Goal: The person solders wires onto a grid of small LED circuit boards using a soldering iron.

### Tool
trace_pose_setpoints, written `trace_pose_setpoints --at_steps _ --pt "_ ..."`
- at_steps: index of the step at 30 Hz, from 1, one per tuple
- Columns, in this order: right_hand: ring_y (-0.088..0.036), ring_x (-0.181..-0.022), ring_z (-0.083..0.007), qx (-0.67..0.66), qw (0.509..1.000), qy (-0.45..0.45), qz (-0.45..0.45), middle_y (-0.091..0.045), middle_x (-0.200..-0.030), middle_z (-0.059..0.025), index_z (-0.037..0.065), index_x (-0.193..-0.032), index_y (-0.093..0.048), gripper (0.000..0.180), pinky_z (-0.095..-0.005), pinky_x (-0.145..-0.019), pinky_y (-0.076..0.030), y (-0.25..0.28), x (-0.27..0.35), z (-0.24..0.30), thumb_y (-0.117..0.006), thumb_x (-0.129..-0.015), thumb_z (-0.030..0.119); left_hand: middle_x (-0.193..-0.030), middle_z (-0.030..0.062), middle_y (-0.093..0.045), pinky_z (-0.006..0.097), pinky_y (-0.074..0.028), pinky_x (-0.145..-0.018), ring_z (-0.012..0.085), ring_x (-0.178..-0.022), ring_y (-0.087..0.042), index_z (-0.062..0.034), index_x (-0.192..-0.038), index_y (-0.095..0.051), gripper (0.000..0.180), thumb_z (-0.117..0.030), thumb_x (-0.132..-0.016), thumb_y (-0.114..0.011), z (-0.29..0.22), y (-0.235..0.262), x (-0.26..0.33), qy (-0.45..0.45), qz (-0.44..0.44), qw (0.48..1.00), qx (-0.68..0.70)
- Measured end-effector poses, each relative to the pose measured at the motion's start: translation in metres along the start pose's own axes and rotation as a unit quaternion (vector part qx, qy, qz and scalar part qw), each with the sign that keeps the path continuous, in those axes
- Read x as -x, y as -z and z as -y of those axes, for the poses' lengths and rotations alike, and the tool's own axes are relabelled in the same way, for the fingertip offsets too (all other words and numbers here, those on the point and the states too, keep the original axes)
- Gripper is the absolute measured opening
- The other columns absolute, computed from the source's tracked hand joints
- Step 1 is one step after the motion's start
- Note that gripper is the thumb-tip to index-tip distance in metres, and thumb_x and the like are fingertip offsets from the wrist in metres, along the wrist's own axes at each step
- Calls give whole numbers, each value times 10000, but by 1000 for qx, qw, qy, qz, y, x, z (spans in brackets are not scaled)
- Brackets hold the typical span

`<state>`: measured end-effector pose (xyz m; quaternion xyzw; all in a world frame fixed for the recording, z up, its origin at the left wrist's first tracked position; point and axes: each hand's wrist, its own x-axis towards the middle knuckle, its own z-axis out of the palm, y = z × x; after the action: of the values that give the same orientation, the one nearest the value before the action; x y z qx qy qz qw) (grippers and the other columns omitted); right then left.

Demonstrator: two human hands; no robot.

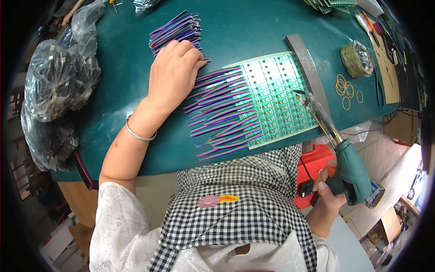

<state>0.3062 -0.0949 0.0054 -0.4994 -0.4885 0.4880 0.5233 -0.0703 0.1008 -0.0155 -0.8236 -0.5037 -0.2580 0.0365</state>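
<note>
My left hand [174, 72] bends over a bundle of multicoloured ribbon wires [176, 31], its fingers closed at the near edge. A short wire end pokes out beside the thumb; how many strands the fingers hold is hidden. In my right hand [330, 199] is a green soldering gun [352, 167], held by its grip. Its tip rests over the right part of a green circuit board panel [276, 97], and I cannot tell if it touches. Several ribbon wires [222, 113] stick out from the panel's left edge. A dark metal bar [310, 72] lies across its right end.
Knotted clear plastic bags [54, 86] stand at the left table edge. On the right are loose tan rubber bands [344, 87], a round container with silvery contents [357, 60] and a cardboard sheet [387, 77]. More circuit boards [328, 3] sit at the far edge.
</note>
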Motion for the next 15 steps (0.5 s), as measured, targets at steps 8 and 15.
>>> trace_pose_setpoints --at_steps 8,15 --pt "-548 -563 -165 -27 999 -23 2 -551 -805 -119 -133 -1288 -473 612 -264 -490 -499 -1 4 0 -741 -750 -15 -819 71 -635 346 -508 -680 252 -779 -617 -21 -825 -684 106 -64 -783 -771 7 3 0 53 48 992 106" --pt "-539 -554 -161 -43 999 -31 -7 -548 -801 -119 -135 -1278 -479 611 -259 -471 -489 2 8 -4 -758 -753 6 -852 61 -625 398 -514 -741 279 -851 -606 -43 -815 -656 107 -118 -822 -732 -5 5 -1 -19 51 998 -27"
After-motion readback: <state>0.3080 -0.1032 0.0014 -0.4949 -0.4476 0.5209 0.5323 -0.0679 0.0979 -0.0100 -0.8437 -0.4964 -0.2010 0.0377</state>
